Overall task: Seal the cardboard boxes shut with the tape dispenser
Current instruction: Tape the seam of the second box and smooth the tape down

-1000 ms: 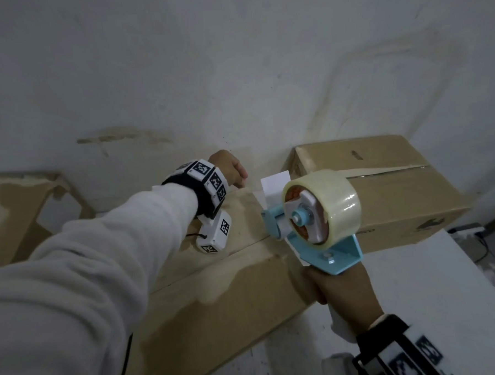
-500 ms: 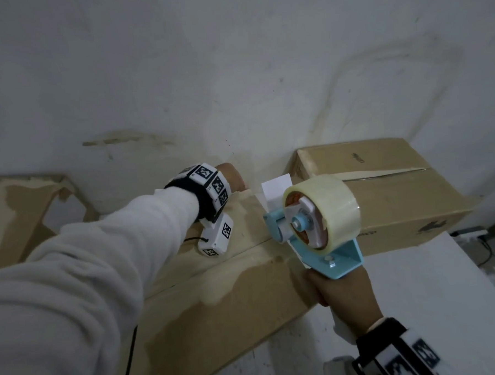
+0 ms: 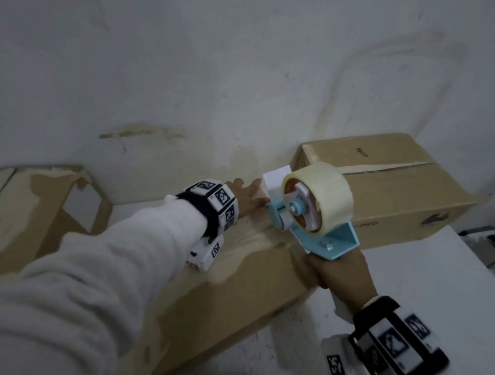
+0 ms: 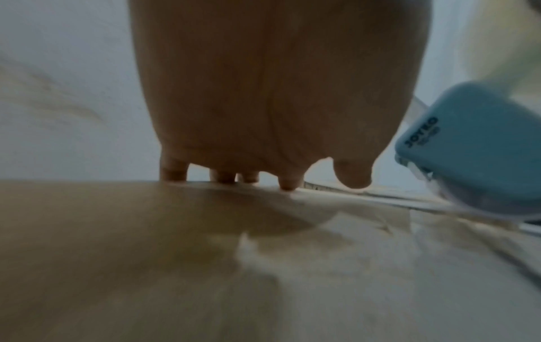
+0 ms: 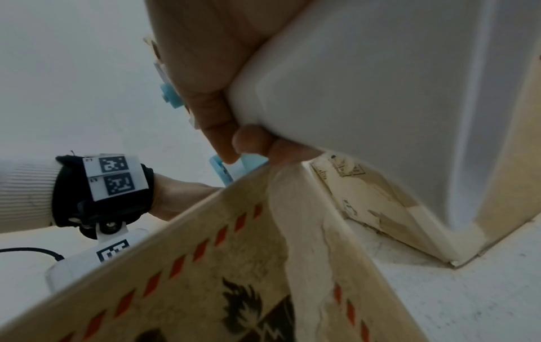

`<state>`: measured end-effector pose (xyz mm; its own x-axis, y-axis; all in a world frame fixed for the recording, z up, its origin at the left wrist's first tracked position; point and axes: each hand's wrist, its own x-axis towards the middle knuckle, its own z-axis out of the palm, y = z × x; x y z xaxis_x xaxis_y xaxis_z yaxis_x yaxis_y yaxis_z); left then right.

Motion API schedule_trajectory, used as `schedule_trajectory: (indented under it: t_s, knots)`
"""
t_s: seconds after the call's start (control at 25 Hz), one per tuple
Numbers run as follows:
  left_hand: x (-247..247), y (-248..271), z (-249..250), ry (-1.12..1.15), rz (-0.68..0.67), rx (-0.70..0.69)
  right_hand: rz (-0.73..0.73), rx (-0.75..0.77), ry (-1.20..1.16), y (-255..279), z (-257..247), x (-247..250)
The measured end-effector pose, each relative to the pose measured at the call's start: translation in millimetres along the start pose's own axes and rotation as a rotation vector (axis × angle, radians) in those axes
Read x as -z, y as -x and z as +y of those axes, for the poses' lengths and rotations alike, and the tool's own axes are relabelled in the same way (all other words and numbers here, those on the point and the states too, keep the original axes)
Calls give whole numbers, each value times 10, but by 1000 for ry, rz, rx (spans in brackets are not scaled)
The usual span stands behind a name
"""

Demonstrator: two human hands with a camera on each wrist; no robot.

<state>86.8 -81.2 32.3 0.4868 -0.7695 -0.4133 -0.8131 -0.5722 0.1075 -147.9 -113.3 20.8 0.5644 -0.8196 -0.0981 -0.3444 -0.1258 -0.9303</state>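
The near cardboard box (image 3: 205, 281) lies on the white table (image 3: 435, 286) against the wall (image 3: 234, 59), its long axis running from the lower left toward the far right, where it ends just beside the second cardboard box (image 3: 390, 191). The top seam (image 3: 254, 234) follows that same long axis, and old torn tape patches are seen across the lid.

The tape dispenser (image 3: 313, 212) is held over the far right end of the near box. Its nose points away toward the wall and slightly left, with the clear tape roll (image 3: 320, 196) upright on the blue frame and the handle slanting back toward the person. In the left wrist view the blue nose sits low at the lid, with a clear strip apparently trailing from it.

The right hand (image 3: 341, 271) is wrapped round the handle. The left hand (image 3: 245, 199) is laid on the lid just left of the nose, fingers (image 4: 288, 184) extended with their tips pressed to the cardboard.

The step in hand is judged to be the anchoring of the tape end at this far end. It would be done well if the flaps were kept pressed flat, the nose were centred on the seam, and the dispenser were drawn straight along the long axis under steady downward pressure. A skewed pull is likely to leave the seam uncovered.
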Motion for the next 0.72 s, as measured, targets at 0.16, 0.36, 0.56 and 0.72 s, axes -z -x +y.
schedule_trajectory:
  t_s: [0.16,0.36,0.56,0.72]
  knots:
    - [-79,-40,-39,-80,23,64,-30,-39,-1,33,-104,83]
    - [-37,-13,-28,-43,-9,124,-45,-157,-88,371,-62,379]
    - [6,47,14,-88,-32,125,-67,-232,-91,703,115,560]
    - [49,247,196,-133,38,160,-30,-258,-125,738,239,533]
